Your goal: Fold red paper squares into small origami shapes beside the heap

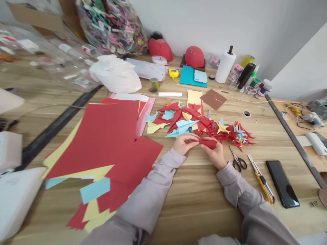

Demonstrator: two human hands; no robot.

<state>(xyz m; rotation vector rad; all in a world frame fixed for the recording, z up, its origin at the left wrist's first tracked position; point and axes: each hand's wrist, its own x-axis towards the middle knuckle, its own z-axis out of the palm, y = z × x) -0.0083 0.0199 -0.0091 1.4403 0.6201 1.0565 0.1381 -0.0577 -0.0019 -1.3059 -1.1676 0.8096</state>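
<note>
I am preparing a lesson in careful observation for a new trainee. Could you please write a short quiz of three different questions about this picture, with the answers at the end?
1. Multiple choice: What colour is the piece of paper that the left hand and the right hand hold together?
A) yellow
B) light blue
C) red

2. True or false: The scissors are in the right hand.

3. Fill in the gap: On the table, between the scissors and the phone, lies a ____.

Key:
1. C, red.
2. False; they lie on the table beside it.
3. Cutter knife.
</note>
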